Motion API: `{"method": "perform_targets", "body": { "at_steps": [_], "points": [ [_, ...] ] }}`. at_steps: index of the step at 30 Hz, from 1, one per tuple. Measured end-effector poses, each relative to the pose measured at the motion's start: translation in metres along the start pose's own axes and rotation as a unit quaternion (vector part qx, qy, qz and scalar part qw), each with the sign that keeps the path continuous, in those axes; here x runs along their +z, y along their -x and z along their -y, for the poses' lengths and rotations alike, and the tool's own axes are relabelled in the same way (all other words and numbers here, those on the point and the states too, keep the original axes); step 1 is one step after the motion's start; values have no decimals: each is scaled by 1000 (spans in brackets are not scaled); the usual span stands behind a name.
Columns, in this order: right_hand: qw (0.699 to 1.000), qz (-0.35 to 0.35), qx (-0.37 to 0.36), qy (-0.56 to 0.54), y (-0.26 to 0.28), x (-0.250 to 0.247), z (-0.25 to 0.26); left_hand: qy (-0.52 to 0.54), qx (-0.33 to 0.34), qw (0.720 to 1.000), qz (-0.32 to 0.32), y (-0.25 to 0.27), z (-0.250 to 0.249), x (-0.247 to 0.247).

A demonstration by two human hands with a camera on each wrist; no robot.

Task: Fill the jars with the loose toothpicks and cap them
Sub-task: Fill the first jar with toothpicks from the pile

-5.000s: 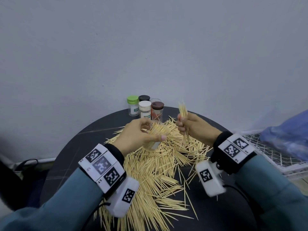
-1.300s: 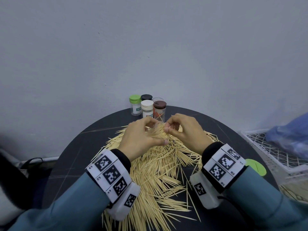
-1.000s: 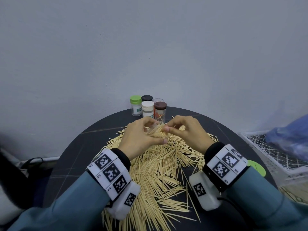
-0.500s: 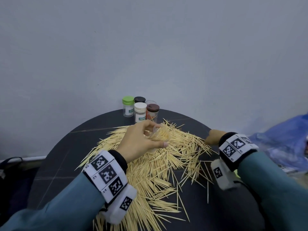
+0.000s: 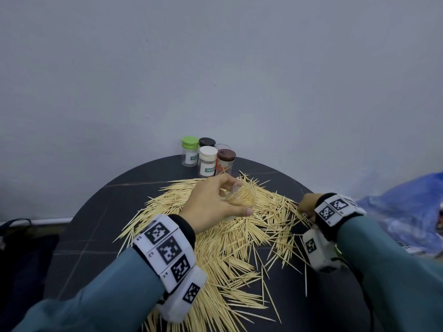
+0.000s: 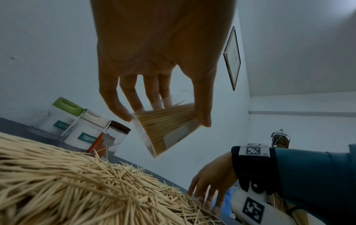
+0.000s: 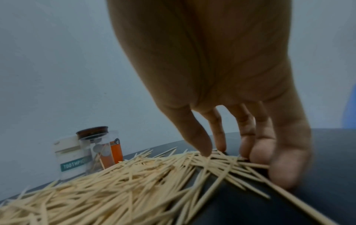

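Bare table [image 5: 100, 226] lay at nine o'clock of the toothpicks [image 5: 230, 255]. My left hand [image 5: 211, 207] gripped a full, tilted jar [image 6: 163, 129]; my right hand [image 7: 231, 121], fingers spread, touched the pile's three o'clock edge.

Six jars are counted: one open jar [image 5: 239, 200] packed with toothpicks, four capped jars [image 5: 207, 164] and one uncapped jar [image 5: 223, 147] at the table's far edge. The loose toothpicks [image 5: 230, 245] are too many to count. Two hands are seen.

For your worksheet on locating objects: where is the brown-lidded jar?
The brown-lidded jar stands at the table's far edge, rightmost of the capped jars, right beside the white-lidded jar.
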State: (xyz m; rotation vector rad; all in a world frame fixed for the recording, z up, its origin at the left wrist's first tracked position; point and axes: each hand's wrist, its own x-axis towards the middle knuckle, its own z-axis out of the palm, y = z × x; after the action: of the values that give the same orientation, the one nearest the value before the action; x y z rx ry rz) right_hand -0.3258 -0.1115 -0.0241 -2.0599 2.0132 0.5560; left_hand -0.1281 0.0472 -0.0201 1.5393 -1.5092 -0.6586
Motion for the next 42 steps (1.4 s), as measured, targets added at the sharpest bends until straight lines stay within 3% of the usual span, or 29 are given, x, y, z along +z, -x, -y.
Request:
{"method": "perform_targets", "body": {
  "at_steps": [6, 15, 24, 30, 38, 42],
  "points": [
    [997, 19, -39, -63, -3, 1, 13, 0, 0, 1000, -5, 0, 1, -1],
    [993, 18, -107, -37, 12, 14, 44, 1, -2, 1000, 1, -1, 1, -2],
    [985, 54, -96, -135, 24, 14, 50, -1, 1, 1000, 5, 0, 0, -2],
    [991, 18, -102, -87, 25, 18, 54, -4, 0, 1000, 3, 0, 0, -1],
    [992, 29, -114, -42, 31, 21, 67, -10, 4, 1000, 2, 1, -1, -2],
    [987, 56, -106, -105, 30, 20, 65, -11, 5, 1000, 4, 0, -2, -2]
  ]
}}
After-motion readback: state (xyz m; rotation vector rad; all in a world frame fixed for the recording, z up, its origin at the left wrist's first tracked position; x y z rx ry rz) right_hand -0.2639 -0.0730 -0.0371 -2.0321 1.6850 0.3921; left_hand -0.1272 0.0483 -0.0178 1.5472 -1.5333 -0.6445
